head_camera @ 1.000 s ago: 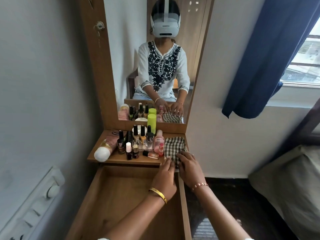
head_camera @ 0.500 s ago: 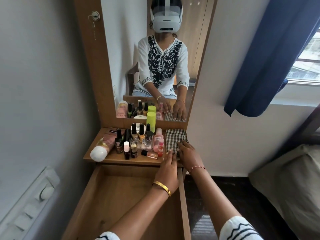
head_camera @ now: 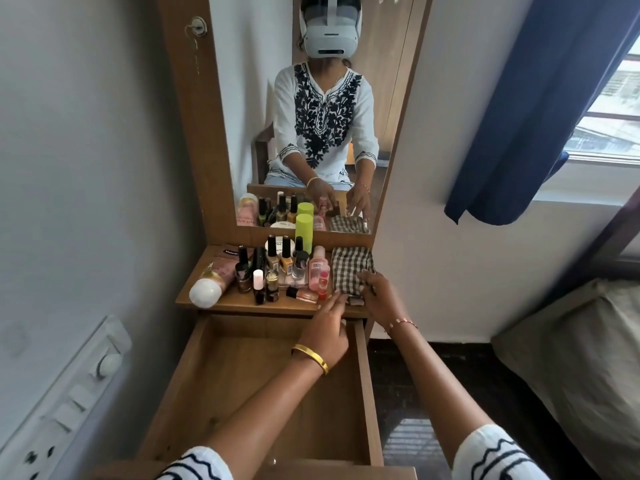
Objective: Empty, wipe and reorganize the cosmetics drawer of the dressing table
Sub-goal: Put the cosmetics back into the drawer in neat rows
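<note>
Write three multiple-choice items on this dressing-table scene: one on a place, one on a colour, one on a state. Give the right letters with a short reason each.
1. Where does the checked cloth lie?
A. in the drawer
B. at the right end of the shelf
C. on the floor

2. What colour is the tall cylinder by the mirror?
A. lime green
B. blue
C. black

3. How does the drawer stand?
A. shut
B. pulled out, nothing seen inside
C. pulled out, full of bottles

Key: 1 B, the cloth lies right of the bottles, under the right hand. 2 A, it is bright lime. 3 B, bare wood shows below the left hand.
</note>
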The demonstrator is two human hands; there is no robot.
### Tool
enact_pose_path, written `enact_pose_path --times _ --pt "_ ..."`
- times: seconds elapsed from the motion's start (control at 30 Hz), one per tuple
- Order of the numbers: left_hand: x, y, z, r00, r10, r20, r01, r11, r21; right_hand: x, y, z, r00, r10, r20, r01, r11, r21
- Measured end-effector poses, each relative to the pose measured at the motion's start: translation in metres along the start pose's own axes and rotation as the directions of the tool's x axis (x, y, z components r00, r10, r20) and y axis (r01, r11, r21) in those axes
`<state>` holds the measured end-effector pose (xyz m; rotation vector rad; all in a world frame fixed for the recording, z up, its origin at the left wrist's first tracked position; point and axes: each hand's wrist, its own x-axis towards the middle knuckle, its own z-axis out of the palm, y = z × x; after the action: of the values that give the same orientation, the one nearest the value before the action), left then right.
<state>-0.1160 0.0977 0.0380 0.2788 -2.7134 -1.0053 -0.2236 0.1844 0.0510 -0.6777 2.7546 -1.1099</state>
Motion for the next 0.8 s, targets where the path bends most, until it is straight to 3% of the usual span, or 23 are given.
enact_pose_path --times 0.13,0.3,0.43,0.57,0.8 --pt "-0.023 -0.009 -0.024 0.995 -0.008 -0.103 0.001 0.998 -0.068 -0.030 -0.017 0.008 0.990 -0.050 -0.131 0.060 0.995 0.077" --pt "-0.054 -0.036 -0.068 0.952 -0.118 -0.282 0.070 0.982 -0.174 -0.069 -0.064 0.033 0.900 -0.308 -0.308 0.322 0.947 -0.004" --pt "-0.068 -0.062 -0.102 0.880 -0.228 -0.418 0.134 0.961 -0.241 -0.079 -0.106 0.062 0.867 -0.456 -0.202 0.453 0.889 -0.061" --pt "-0.068 -0.089 -0.130 0.789 -0.351 -0.504 0.217 0.927 -0.306 -0.073 -0.136 0.093 0.858 -0.511 -0.058 0.504 0.858 -0.102" --pt "-0.058 -0.118 -0.155 0.734 -0.525 -0.430 0.312 0.824 -0.473 -0.051 -0.173 0.133 0.843 -0.495 0.213 0.537 0.802 -0.261"
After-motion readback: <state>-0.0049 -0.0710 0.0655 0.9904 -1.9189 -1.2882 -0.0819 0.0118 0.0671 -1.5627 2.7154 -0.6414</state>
